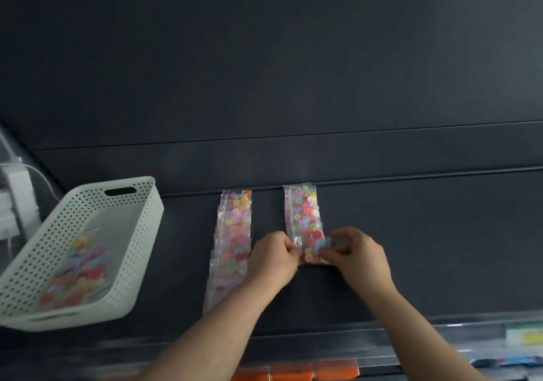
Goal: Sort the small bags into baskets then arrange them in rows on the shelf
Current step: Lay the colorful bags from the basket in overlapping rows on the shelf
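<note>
You've got the button bag (311,249) pinched between your left hand (271,258) and right hand (357,255), at the near end of the second row (302,207) (it runs straight away from you).

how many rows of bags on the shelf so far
2. The longer row lies left of the left hand; the shorter row runs back from the bag that it and the right hand pinch.
</note>
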Demonstrator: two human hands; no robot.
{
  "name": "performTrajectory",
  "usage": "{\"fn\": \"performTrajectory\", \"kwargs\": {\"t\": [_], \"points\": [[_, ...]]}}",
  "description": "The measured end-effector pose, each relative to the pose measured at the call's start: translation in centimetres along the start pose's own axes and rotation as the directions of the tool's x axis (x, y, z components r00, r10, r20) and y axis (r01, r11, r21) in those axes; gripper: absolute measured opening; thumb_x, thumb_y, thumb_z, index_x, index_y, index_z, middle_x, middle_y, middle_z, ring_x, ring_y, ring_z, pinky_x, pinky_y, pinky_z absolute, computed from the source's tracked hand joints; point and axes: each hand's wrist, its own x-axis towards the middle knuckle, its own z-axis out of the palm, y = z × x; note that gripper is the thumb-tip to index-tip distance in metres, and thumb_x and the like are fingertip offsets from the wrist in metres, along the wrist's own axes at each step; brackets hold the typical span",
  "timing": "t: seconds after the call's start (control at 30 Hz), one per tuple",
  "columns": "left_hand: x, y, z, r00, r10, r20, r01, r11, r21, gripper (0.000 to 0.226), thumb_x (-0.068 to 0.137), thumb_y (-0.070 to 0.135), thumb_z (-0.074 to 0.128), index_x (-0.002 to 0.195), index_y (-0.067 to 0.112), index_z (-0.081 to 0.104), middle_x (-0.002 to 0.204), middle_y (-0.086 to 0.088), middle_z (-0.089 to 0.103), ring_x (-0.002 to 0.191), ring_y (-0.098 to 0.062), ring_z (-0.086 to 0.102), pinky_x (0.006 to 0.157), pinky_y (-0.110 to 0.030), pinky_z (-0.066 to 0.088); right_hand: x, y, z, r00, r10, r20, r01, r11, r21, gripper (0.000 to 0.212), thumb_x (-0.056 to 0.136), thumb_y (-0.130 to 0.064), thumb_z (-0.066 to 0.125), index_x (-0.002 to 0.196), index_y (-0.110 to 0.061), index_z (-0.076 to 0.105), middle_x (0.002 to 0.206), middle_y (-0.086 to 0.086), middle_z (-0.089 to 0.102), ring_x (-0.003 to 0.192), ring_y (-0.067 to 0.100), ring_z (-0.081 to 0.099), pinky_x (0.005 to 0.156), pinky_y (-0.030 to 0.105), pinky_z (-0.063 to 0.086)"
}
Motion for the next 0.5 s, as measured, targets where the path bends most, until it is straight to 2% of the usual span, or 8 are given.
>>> {"fn": "performTrajectory", "kwargs": {"t": [0.13, 0.23, 0.4, 0.5], "points": [[0.4, 0.4, 0.5, 0.996, 0.000, -0.086, 0.008, 0.996, 0.093, 0.014, 0.091, 0.033, 0.063, 0.084, 0.022, 0.061, 0.080, 0.005, 0.068, 0.077, -0.014, 0.065, 0.070, -0.034, 0.055, 1.0, -0.2, 0.4, 0.999, -0.042, -0.012, 0.041, 0.999, -0.023, 0.036, 0.078, -0.029, 0.076, 0.108, -0.024, 0.058, 0.070, -0.017, 0.062, 0.073, 0.002, 0.060, 0.066, 0.024, 0.047], [0.6, 0.4, 0.7, 0.994, -0.015, -0.112, 0.028, 0.993, 0.117, 0.012, 0.091, 0.032, 0.064, 0.093, 0.021, 0.061, 0.085, 0.006, 0.068, 0.080, -0.013, 0.065, 0.071, -0.033, 0.056, 1.2, -0.3, 0.6, 0.998, -0.062, -0.006, 0.062, 0.997, -0.039, 0.036, 0.079, -0.030, 0.076, 0.110, -0.024, 0.057, 0.069, -0.016, 0.062, 0.069, -0.002, 0.057, 0.062, 0.021, 0.045], [0.7, 0.6, 0.9, 0.986, 0.010, -0.163, 0.015, 0.988, 0.154, 0.025, 0.089, 0.034, 0.066, 0.103, 0.017, 0.053, 0.090, 0.007, 0.062, 0.085, -0.014, 0.064, 0.067, -0.028, 0.051, 1.4, -0.2, 0.6, 0.996, -0.088, -0.013, 0.087, 0.993, -0.078, 0.035, 0.078, -0.030, 0.076, 0.107, -0.024, 0.058, 0.064, -0.011, 0.059, 0.062, 0.000, 0.056, 0.057, 0.020, 0.044], [0.6, 0.9, 0.5, 0.984, 0.003, -0.177, 0.018, 0.994, 0.112, 0.030, 0.090, 0.032, 0.066, 0.109, 0.017, 0.047, 0.095, 0.003, 0.063, 0.085, -0.015, 0.064, 0.066, -0.027, 0.052, 1.6, -0.3, 0.5, 0.990, -0.138, -0.019, 0.137, 0.988, -0.077, 0.030, 0.079, -0.027, 0.075, 0.104, -0.024, 0.059, 0.068, -0.010, 0.061, 0.066, 0.003, 0.057, 0.061, 0.025, 0.048]]}}
